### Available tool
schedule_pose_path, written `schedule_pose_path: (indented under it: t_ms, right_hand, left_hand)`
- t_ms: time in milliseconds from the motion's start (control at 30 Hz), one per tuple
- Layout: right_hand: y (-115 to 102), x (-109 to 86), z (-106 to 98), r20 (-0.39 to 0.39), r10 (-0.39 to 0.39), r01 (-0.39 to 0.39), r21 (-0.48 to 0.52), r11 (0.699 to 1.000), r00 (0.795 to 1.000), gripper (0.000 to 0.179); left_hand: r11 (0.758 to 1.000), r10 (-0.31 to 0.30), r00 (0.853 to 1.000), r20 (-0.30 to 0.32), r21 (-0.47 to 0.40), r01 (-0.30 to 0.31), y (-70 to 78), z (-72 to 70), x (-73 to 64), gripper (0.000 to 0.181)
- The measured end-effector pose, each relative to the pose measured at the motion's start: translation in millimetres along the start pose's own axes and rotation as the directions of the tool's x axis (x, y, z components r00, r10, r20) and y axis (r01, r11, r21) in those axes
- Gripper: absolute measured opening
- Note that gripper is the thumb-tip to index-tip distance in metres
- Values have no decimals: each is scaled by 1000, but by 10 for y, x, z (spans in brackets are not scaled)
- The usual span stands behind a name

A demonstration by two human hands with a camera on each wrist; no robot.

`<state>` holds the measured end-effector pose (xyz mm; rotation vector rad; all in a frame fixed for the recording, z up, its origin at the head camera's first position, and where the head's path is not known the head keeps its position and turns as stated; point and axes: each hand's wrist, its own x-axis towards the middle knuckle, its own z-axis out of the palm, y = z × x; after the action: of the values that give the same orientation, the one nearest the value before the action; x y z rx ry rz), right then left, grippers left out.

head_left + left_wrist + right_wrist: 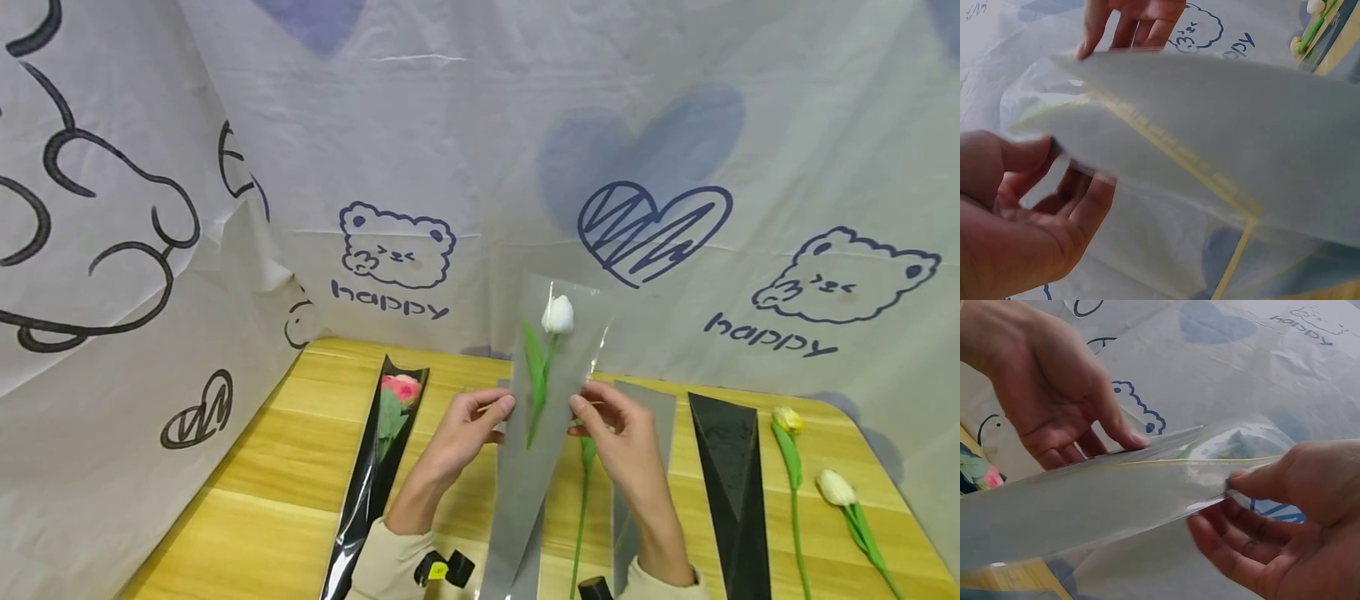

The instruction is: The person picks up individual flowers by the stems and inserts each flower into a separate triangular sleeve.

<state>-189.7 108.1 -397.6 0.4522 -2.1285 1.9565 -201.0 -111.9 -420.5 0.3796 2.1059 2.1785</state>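
Observation:
A single-flower sleeve [517, 492], grey at the back with a clear front, is held up above the table in both hands. Inside its upper part a white tulip [557, 315] with green leaves shows through the clear film. My left hand [468, 429] pinches the sleeve's left edge between thumb and fingers. On the opposite edge my right hand [622, 437] pinches the film the same way. In the right wrist view the sleeve [1104, 506] bulges open near its mouth, between the two hands. Behind my right hand, a green stem [582, 508] lies on the table, its bloom hidden.
On the left of the wooden table [255, 492] lies a black sleeve [358, 492] holding a pink flower [401, 389]. Right of my hands are a grey sleeve [656, 408], a black sleeve [735, 467], a yellow tulip [787, 419] and another white tulip [836, 488]. A printed white cloth [480, 150] hangs behind.

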Motion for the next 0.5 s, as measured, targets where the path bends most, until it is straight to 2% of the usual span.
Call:
schedule_pose_path:
  t_ms: [100,167,233,300,400,500]
  right_hand:
    - [6,0,33,62,36,-37,16,999,997,39]
    - [9,2,58,71,48,-51,33,998,996,44]
    - [21,11,84,53,50,-53,53,997,997,46]
    - [43,18,112,21,46,-47,67,997,999,44]
    - [89,32,123,5,40,-40,78,996,999,43]
    - [128,40,57,13,51,-52,64,997,999,43]
  left_hand:
    - [1000,5,996,-90,-1,-6,31,8,-8,30]
    - [1000,15,993,-115,-8,-16,51,4,-13,29]
    - [1000,20,995,-98,-6,-21,63,-13,-12,30]
    - [1000,12,999,-46,-18,-12,59,-32,-11,34]
    - [999,-13,1000,18,-46,14,23,-57,7,50]
    - [997,-48,999,13,-67,49,-36,-116,30,62]
